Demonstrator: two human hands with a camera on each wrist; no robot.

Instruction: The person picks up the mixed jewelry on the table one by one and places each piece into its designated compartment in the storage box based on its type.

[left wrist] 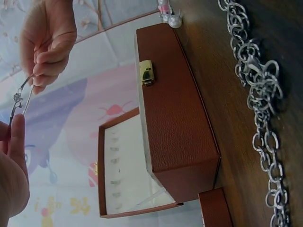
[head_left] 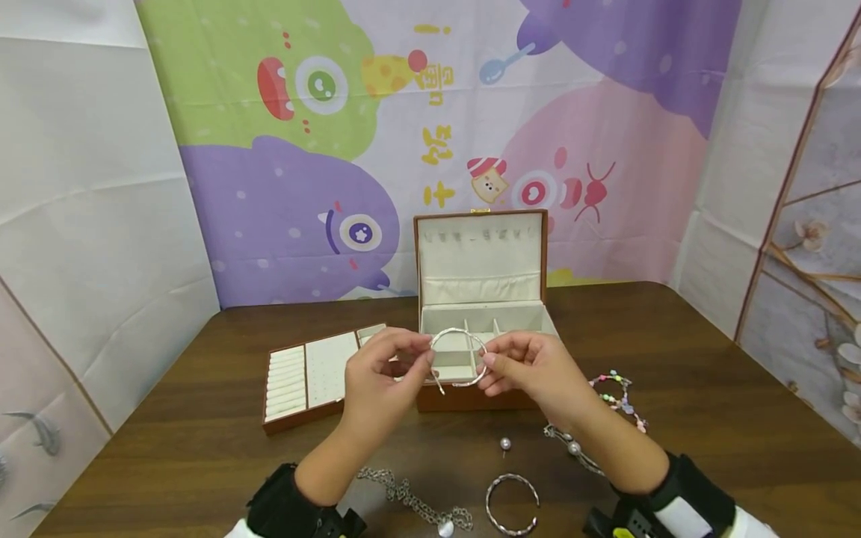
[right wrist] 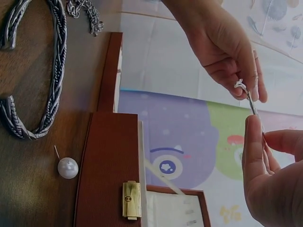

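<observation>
Both hands hold a thin silver bangle (head_left: 460, 331) up in front of the open jewelry box (head_left: 479, 400). The left hand (head_left: 383, 377) pinches its left side between thumb and fingers, and the right hand (head_left: 531, 370) pinches the right side. An opening shows at the bangle's lower left, where one end hangs down. In the left wrist view a small ornament (left wrist: 18, 98) shows on the bangle between the two hands. The box's lid stands upright behind its pale compartments.
Left of the box lies a tray (head_left: 329, 366) with ring rolls. Nearer on the table are a chain necklace (head_left: 410, 499), a twisted cuff bracelet (head_left: 489, 502), a pearl earring (head_left: 505, 444), a silver bracelet with a pearl (head_left: 574, 448) and a colourful beaded bracelet (head_left: 627, 407).
</observation>
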